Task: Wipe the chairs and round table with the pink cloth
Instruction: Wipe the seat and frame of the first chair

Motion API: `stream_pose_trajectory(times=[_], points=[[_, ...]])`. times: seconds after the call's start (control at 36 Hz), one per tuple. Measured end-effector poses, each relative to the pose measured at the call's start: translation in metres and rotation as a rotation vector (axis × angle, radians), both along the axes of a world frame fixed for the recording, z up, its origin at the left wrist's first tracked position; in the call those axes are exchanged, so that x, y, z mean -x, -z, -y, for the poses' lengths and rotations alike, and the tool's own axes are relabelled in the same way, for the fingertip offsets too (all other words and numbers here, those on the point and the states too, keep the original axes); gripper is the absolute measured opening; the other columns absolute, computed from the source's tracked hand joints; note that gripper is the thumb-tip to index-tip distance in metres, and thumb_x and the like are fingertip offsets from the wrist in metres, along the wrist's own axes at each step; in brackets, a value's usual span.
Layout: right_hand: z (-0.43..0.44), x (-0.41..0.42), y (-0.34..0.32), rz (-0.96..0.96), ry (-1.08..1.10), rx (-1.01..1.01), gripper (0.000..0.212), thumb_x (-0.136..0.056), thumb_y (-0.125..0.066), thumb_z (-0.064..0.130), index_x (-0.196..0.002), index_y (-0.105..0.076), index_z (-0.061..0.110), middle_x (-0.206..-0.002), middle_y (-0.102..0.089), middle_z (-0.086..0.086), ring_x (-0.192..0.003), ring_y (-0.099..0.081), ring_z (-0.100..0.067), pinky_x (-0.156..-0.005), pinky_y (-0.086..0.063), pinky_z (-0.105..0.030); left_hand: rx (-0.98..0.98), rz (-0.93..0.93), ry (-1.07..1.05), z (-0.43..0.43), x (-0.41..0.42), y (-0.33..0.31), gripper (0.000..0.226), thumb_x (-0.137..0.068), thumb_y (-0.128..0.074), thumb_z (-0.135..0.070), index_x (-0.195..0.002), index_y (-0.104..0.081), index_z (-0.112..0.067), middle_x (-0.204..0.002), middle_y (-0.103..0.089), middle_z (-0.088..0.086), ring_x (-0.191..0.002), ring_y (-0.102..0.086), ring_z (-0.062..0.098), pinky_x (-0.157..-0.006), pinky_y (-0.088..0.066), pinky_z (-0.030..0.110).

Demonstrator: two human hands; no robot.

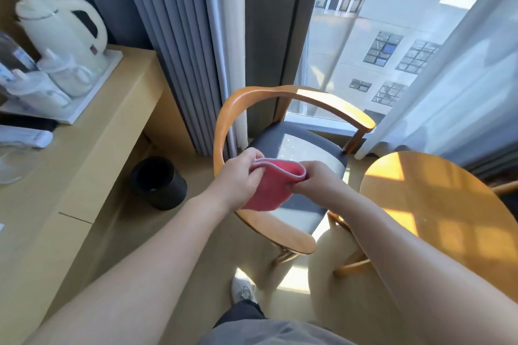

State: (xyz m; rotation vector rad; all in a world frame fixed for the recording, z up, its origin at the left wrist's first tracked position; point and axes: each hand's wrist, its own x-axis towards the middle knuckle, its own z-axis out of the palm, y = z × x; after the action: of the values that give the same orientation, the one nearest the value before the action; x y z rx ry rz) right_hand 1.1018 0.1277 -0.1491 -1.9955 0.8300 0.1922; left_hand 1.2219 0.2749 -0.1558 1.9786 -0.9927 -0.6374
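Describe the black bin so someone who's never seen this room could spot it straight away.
Start at the long tan counter on the left, which carries the white kettle. On the floor at its window-side end, left of the wooden armchair, stands the bin. It is the only black, open-topped cylinder there.

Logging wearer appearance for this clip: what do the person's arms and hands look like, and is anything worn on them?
Both forearms are bare to the frame's edge: no sleeves show. The left hand and right hand carry no gloves, and no watch, bracelet or ring is visible.
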Motion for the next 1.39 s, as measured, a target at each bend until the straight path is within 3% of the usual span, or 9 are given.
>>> stream_pose_trajectory(times=[0.14,0.25,0.33,0.44,0.58,0.72,0.89,1.0,1.39], points=[[0.015,-0.022,0.011,0.100,0.110,-0.087,0.017,-0.085,-0.062,0.008,-0.100,-0.068,0.014,-0.096,-0.072,-0.013,-0.090,-0.067,-0.025,-0.088,-0.054,-0.048,0.006,-0.115,-0.155,0.020,-0.024,0.011,0.024,-0.096,-0.052,-0.034,-0.117,-0.045,-0.025,-0.101,-0.062,-0.001,-0.094,-0.061,0.015,-0.076,-0.054,0.034],[0.033,-0.041,0.026,0.149,0.266,-0.199,0.029,-0.089,-0.065,0.019,-0.116,-0.058,0.028,-0.100,-0.069,-0.013,-0.091,-0.070,-0.030,-0.084,-0.056,-0.054,-0.031,-0.389,-0.179,0.029,-0.032,0.027,0.085,-0.081,-0.074,-0.031,-0.142,-0.014,-0.037,-0.123,-0.054,-0.002,-0.106,-0.059,0.014,-0.074,-0.052,0.020],[0.049,-0.053,0.040,0.102,0.250,-0.214,0.053,-0.091,-0.065,0.023,-0.138,-0.043,0.034,-0.103,-0.065,-0.011,-0.091,-0.068,-0.028,-0.084,-0.057,-0.052,-0.079,-0.430,-0.205,0.037,-0.032,0.043,0.110,-0.076,-0.079,-0.016,-0.142,0.003,-0.050,-0.138,-0.042,-0.001,-0.120,-0.052,0.019,-0.090,-0.053,0.033],[0.071,-0.060,0.053,0.085,0.110,-0.312,0.075,-0.082,-0.073,0.007,-0.142,-0.038,0.036,-0.113,-0.060,-0.005,-0.098,-0.063,-0.019,-0.083,-0.056,-0.038,-0.113,-0.386,-0.329,0.053,-0.034,0.054,0.096,-0.080,-0.075,-0.012,-0.146,-0.010,-0.040,-0.142,-0.038,-0.002,-0.123,-0.050,0.021,-0.092,-0.051,0.035],[0.105,-0.067,0.074,0.079,-0.229,-0.215,0.054,-0.070,-0.074,-0.007,-0.101,-0.065,0.037,-0.102,-0.066,0.004,-0.091,-0.063,-0.015,-0.072,-0.053,-0.021,-0.166,-0.248,-0.452,0.082,-0.033,0.066,0.041,-0.084,-0.072,-0.017,-0.117,-0.053,-0.030,-0.140,-0.040,-0.005,-0.123,-0.050,0.020,-0.096,-0.051,0.038],[0.140,-0.082,0.111,-0.033,-0.474,0.071,0.045,-0.082,-0.069,0.009,-0.126,-0.062,0.016,-0.135,-0.044,-0.001,-0.111,-0.042,-0.007,-0.084,-0.030,-0.009,-0.287,-0.199,-0.382,0.113,-0.023,0.081,0.038,-0.080,-0.072,-0.008,-0.117,-0.063,-0.016,-0.138,-0.047,-0.002,-0.123,-0.049,0.016,-0.104,-0.044,0.035],[0.177,-0.092,0.137,0.036,-0.764,0.198,0.034,-0.083,-0.062,0.009,-0.116,-0.070,0.008,-0.132,-0.059,-0.008,-0.123,-0.054,-0.024,-0.101,-0.032,-0.018,-0.443,-0.021,-0.512,0.146,-0.022,0.103,0.019,-0.087,-0.058,-0.009,-0.101,-0.069,-0.016,-0.103,-0.064,-0.003,-0.095,-0.059,0.013,-0.086,-0.049,0.026],[0.187,-0.100,0.153,0.041,-0.724,0.155,0.016,-0.081,-0.059,0.016,-0.093,-0.070,0.016,-0.085,-0.070,-0.003,-0.082,-0.064,-0.024,-0.075,-0.050,-0.030,-0.480,0.007,-0.488,0.148,-0.027,0.119,0.013,-0.090,-0.059,-0.016,-0.099,-0.067,-0.021,-0.098,-0.063,-0.008,-0.091,-0.058,0.011,-0.083,-0.050,0.027],[0.173,-0.142,0.308,-0.120,-0.516,0.061,0.010,-0.078,-0.051,0.009,-0.080,-0.061,0.011,-0.065,-0.062,-0.004,-0.061,-0.058,-0.024,-0.044,-0.038,-0.020,-0.839,0.182,-0.687,0.085,-0.043,0.259,0.055,-0.103,-0.027,-0.029,-0.152,-0.007,-0.017,-0.160,-0.001,-0.004,-0.147,0.000,0.012,-0.118,-0.006,0.032]])
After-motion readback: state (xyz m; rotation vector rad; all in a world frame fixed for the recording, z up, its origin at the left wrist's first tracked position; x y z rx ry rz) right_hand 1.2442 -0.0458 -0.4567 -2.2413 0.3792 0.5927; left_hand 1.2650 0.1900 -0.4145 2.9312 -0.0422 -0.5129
